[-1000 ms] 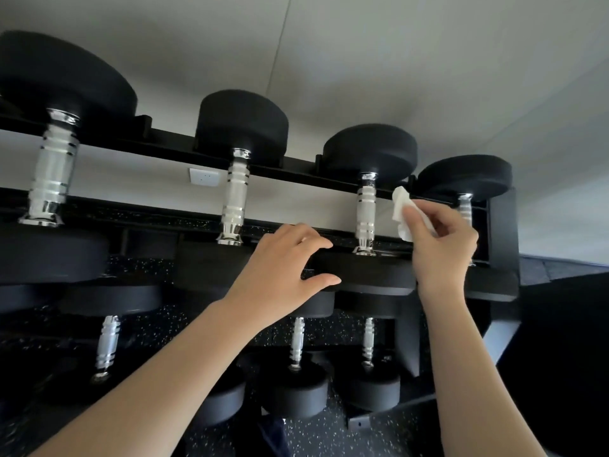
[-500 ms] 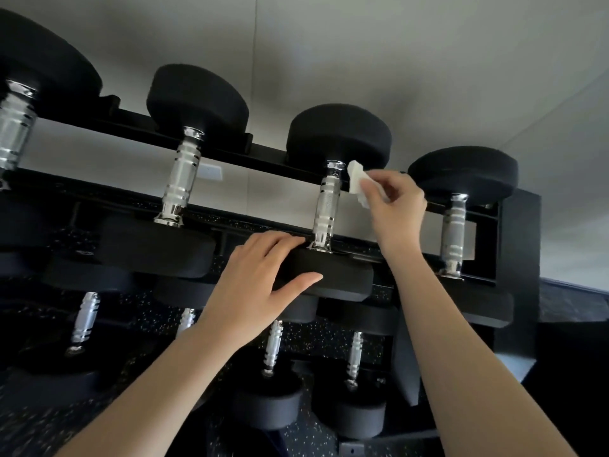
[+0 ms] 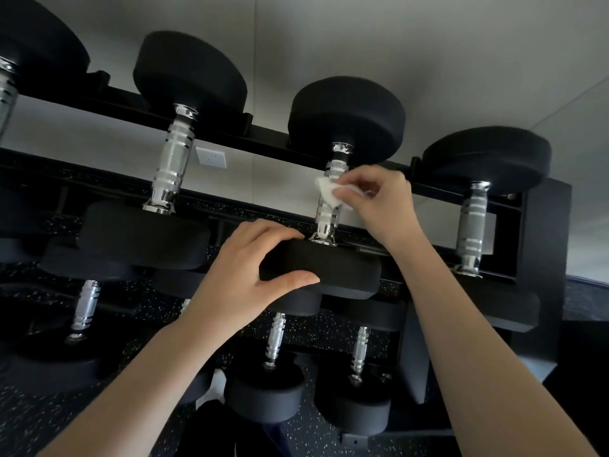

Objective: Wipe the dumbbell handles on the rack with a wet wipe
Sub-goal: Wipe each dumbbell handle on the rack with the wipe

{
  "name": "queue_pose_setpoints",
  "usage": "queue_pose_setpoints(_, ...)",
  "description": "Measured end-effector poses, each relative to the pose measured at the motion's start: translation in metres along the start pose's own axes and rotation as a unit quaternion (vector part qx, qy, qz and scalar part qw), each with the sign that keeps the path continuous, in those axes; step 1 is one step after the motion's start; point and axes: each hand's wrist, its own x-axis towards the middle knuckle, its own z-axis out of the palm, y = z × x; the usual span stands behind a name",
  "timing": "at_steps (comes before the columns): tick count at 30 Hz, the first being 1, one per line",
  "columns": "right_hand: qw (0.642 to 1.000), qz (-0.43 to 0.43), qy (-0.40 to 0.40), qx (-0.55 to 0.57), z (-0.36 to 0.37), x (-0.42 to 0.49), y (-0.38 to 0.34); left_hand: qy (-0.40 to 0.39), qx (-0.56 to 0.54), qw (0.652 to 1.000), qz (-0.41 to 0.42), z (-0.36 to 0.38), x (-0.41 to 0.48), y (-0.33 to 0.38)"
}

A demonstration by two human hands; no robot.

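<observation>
Pale grey wall [image 3: 99,133] backs the black rack [image 3: 543,232] with its rows of dumbbells; the right hand [image 3: 379,206] pinches a white wet wipe [image 3: 326,191] between thumb and fingertips and presses it to the upper part of one chrome handle [image 3: 328,222], just to that hand's left; below it, the left hand [image 3: 250,278] grips the near black head [image 3: 336,272] of the same dumbbell, fingers over the top and thumb on the rim, apparently to steady it; the job looks mid-course, since the wipe covers only the top of this handle; whether the neighbouring handle [image 3: 471,222] to the right of the right hand, or the far handle [image 3: 171,159] beyond the left hand, is already clean cannot be told; the lower handles [image 3: 275,338] beneath the left hand probably await their turn.
</observation>
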Motion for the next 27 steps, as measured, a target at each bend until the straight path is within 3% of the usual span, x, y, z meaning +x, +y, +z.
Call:
queue_pose_setpoints(5,0.993,0.005,-0.11,-0.035,-0.006,-0.026,0.0,-0.007,0.01,1.0,-0.001,-0.002,0.001,0.0)
queue_pose_setpoints(9,0.989,0.041,-0.142,0.01,-0.007,-0.032,0.006,-0.003,0.006,1.0,-0.004,0.0,0.0,0.001)
queue_pose_setpoints(15,0.996,0.047,-0.016,0.08,0.0,-0.031,0.012,-0.002,-0.021,1.0,-0.018,0.001,-0.001,0.0)
queue_pose_setpoints(21,0.98,0.071,0.098,0.159,0.009,-0.001,0.018,-0.001,-0.025,0.999,-0.02,0.002,-0.002,0.0)
queue_pose_setpoints(27,0.95,0.099,0.131,0.265,0.017,0.019,0.02,0.002,-0.013,1.0,-0.013,0.002,-0.001,0.0)
